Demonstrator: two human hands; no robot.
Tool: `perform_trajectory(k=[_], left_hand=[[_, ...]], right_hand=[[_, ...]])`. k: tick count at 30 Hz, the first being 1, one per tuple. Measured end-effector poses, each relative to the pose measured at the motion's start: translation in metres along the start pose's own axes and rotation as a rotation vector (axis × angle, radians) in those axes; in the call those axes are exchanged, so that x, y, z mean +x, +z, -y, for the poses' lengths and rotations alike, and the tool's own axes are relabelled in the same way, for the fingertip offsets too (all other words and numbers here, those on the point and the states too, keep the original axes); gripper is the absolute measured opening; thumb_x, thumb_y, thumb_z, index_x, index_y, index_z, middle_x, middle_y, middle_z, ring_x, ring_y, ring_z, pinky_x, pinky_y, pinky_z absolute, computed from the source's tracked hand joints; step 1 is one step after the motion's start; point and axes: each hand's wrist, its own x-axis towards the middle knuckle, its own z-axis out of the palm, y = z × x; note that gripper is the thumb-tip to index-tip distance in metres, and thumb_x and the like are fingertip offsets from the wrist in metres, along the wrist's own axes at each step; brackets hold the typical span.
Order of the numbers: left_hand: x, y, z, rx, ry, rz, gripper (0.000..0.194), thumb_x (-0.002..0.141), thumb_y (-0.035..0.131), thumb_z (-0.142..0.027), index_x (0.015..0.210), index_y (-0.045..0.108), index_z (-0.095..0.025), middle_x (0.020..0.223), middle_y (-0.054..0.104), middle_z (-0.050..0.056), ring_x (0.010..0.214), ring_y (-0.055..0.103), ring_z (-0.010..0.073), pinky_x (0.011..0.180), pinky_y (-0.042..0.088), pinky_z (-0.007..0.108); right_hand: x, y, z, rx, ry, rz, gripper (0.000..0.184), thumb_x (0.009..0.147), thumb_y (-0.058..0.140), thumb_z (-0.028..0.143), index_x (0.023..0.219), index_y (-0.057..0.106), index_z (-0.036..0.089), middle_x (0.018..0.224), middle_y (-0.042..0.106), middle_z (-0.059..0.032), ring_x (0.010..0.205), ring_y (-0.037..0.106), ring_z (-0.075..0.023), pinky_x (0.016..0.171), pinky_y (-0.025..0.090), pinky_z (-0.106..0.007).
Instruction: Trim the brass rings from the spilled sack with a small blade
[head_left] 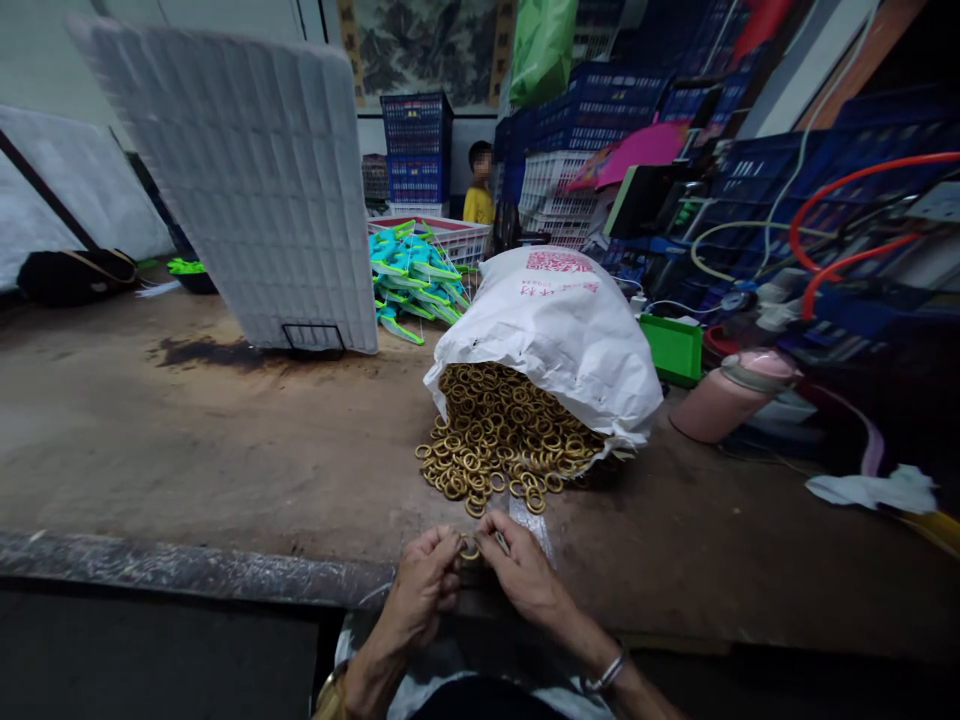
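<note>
Between my two hands, just over the table's front edge, is a small gold-coloured ring [470, 550]. The fingertips of my left hand [429, 575] pinch its left side. My right hand [521, 565] is closed on its right side with thumb and forefinger. Beyond the hands, a heap of matching rings [480, 450] spills from the mouth of a white woven sack [547, 320] lying on its side. Several loose rings lie nearest to my hands. A strip of clear tape or plastic [532, 525] shows on the table beside my right hand.
A tall white padded panel [255, 190] stands on the brown table [187, 450] at left. Turquoise and green plastic parts [416, 275] are piled behind the sack. At right are a pink bottle [731, 395] and a green tray [671, 350]. A person in yellow [478, 200] stands among stacked crates [416, 150].
</note>
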Motion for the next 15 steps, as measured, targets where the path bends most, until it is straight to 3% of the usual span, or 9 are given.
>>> perform_trajectory(k=[2,6,9,12,15], left_hand=[[0.000,0.000,0.001,0.002,0.006,-0.009,0.038,0.064,0.066,-0.046,0.069,0.042,-0.018,0.054,0.040,-0.010,0.035,0.020,-0.0012,0.034,0.009,0.014],[-0.002,0.003,0.002,0.053,0.001,-0.016,0.037,0.066,0.063,-0.048,0.070,0.042,-0.018,0.055,0.043,-0.009,0.034,0.020,-0.0010,0.033,0.009,0.015],[-0.004,0.007,0.002,0.107,0.051,-0.061,0.039,0.066,0.062,-0.049,0.086,0.047,-0.018,0.056,0.049,-0.008,0.033,0.022,0.0001,0.033,0.012,0.015],[-0.005,0.011,0.001,0.190,0.158,-0.062,0.045,0.066,0.064,-0.045,0.098,0.051,-0.016,0.057,0.054,-0.005,0.037,0.032,0.0023,0.037,0.021,0.016],[-0.005,0.013,0.002,0.225,0.253,0.012,0.035,0.069,0.064,-0.040,0.091,0.058,-0.014,0.065,0.061,0.001,0.054,0.049,0.0081,0.052,0.036,0.018]], right_hand=[[0.000,0.002,-0.001,-0.020,-0.033,-0.010,0.017,0.080,0.043,0.033,0.075,0.050,0.019,0.064,0.048,0.0038,0.059,0.042,-0.0102,0.054,0.033,-0.021],[0.001,0.004,-0.003,0.124,0.083,0.017,0.014,0.078,0.045,0.033,0.080,0.049,0.019,0.057,0.048,0.0055,0.051,0.044,-0.0097,0.050,0.034,-0.020],[0.006,0.004,-0.007,0.186,0.153,-0.030,0.012,0.075,0.046,0.031,0.076,0.049,0.019,0.053,0.048,0.0063,0.048,0.042,-0.0082,0.047,0.032,-0.019],[0.009,0.004,-0.009,0.249,0.209,-0.045,0.011,0.072,0.047,0.030,0.073,0.049,0.019,0.049,0.045,0.0074,0.043,0.039,-0.0071,0.043,0.029,-0.018],[0.007,0.004,-0.007,0.352,0.286,0.004,0.012,0.072,0.047,0.032,0.074,0.047,0.020,0.045,0.041,0.0097,0.035,0.030,-0.0052,0.037,0.022,-0.017]])
